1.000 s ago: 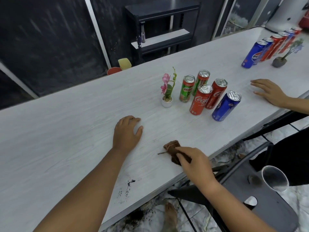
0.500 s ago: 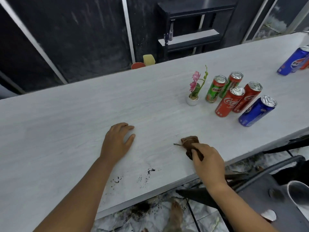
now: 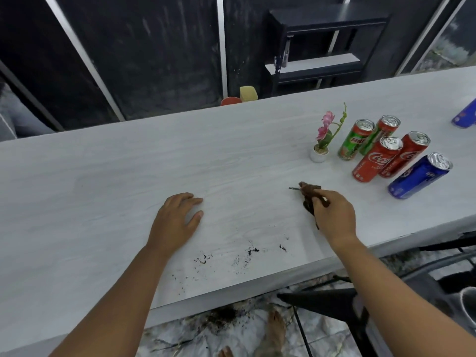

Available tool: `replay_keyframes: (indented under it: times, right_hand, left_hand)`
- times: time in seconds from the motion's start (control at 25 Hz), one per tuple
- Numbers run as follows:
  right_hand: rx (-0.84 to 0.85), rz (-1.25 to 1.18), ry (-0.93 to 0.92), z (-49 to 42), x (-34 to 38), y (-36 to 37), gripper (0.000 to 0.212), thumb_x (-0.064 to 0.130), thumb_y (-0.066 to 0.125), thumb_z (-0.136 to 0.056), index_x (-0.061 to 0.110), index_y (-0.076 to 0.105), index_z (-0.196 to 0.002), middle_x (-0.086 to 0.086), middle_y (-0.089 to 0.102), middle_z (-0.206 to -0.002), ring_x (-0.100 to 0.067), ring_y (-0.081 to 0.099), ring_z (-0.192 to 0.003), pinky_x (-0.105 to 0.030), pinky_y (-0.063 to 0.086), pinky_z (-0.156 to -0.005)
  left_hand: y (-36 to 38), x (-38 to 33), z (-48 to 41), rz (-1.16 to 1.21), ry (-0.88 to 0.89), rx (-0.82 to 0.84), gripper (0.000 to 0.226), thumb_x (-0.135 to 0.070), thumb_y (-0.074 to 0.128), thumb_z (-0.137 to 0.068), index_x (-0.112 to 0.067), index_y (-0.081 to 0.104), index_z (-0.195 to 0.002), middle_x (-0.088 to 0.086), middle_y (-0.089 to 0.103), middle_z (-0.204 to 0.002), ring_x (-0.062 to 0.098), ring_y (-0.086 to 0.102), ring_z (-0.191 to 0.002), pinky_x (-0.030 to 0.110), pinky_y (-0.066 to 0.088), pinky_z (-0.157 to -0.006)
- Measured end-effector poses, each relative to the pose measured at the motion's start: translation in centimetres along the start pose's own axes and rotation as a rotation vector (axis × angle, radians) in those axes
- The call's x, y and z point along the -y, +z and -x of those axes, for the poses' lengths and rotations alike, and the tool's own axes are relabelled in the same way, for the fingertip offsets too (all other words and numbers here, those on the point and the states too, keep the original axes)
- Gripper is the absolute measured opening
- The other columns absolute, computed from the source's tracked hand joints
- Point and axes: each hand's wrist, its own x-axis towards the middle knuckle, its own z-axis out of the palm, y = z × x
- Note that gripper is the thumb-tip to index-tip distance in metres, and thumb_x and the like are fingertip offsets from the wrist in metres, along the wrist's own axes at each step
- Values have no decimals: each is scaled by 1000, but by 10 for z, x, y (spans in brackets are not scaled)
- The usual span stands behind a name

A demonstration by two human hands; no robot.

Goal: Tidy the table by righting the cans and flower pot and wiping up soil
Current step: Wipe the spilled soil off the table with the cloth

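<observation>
My right hand [image 3: 333, 213] grips a crumpled brown cloth [image 3: 310, 194] and holds it just above the white table [image 3: 128, 176]. My left hand [image 3: 175, 220] lies flat on the table, fingers spread. Dark soil specks [image 3: 251, 251] are scattered near the front edge, between and below my hands. A small white flower pot [image 3: 319, 153] with pink flowers stands upright at the right. Beside it stand a green can [image 3: 354, 143], a red Coca-Cola can [image 3: 376, 159] with another red one behind it, and a blue can [image 3: 419, 176].
Another blue can [image 3: 466, 115] shows at the far right edge. Spilled soil [image 3: 221, 316] lies on the floor under the table's front edge, near a bare foot. A black chair [image 3: 334, 305] stands at the lower right. A dark shelf unit [image 3: 322, 47] is behind the table.
The view has swung left, shifting the cans toward the right. My right hand has lifted the brown cloth slightly off the table. The other person's hand is out of view.
</observation>
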Motion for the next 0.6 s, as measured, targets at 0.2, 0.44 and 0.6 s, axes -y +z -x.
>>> replay_keyframes:
  times: [0.2, 0.44, 0.6]
  right_hand:
    - [83, 61, -205, 45, 29, 39, 27, 15, 71, -99, 15, 78, -125, -6, 78, -118, -29, 68, -109, -29, 49, -87]
    - [180, -199, -175, 76, 50, 48, 25, 17, 72, -100, 22, 80, -123, 6, 77, -117, -13, 68, -106, -24, 51, -91]
    - [38, -93, -99, 78, 8, 9, 23, 21, 70, -100, 27, 79, -120, 13, 76, -112, -12, 70, -102, -22, 50, -83]
  left_hand:
    - [-8, 18, 16, -22, -14, -6, 43, -54, 53, -102, -36, 68, -137, -13, 59, -142, 13, 51, -136, 30, 40, -113]
    - [-26, 33, 41, -33, -48, -14, 43, -52, 51, -102, -34, 70, -137, -11, 60, -141, 15, 51, -137, 31, 41, -113]
    - [-41, 49, 61, -28, -101, -25, 42, -54, 50, -103, -38, 69, -137, -15, 59, -143, 12, 48, -139, 35, 43, -114]
